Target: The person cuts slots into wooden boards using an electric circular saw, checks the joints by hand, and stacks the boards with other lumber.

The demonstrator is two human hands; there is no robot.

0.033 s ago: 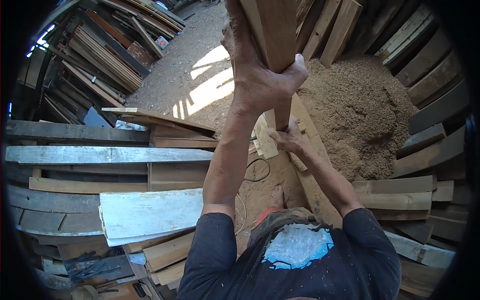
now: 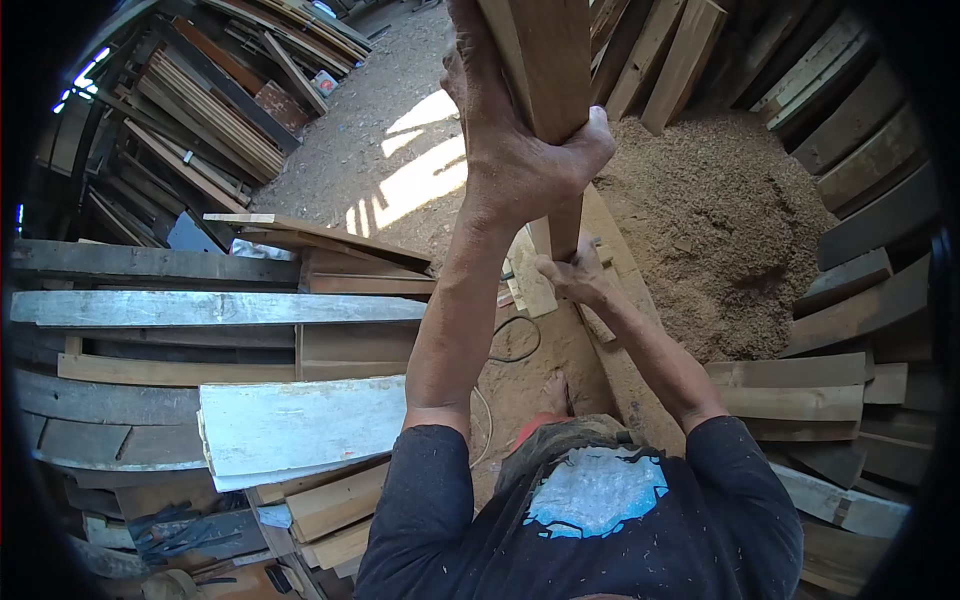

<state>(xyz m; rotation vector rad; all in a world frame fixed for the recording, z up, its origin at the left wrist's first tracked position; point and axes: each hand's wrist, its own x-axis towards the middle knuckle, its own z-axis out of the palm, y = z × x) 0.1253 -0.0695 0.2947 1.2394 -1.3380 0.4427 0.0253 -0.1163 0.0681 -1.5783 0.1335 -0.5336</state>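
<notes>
A long squared wooden beam (image 2: 556,70) is held upright in front of me, its upper end running out of view at the top. My left hand (image 2: 525,165) is wrapped round it high up, with the thumb across the near right edge. Lower on the same beam, my right hand (image 2: 580,274) grips its bottom part. Below and behind the beam, a pale short board (image 2: 533,285) lies on a long plank (image 2: 625,290); part of it is hidden by my arms and the beam.
A large sawdust heap (image 2: 715,225) lies to the right. Leaning boards (image 2: 680,65) stand behind it. On the left are stacked planks, including a whitish board (image 2: 300,425) near my left arm. A dark cable (image 2: 528,340) curls on the dirt floor beside my bare foot (image 2: 556,392).
</notes>
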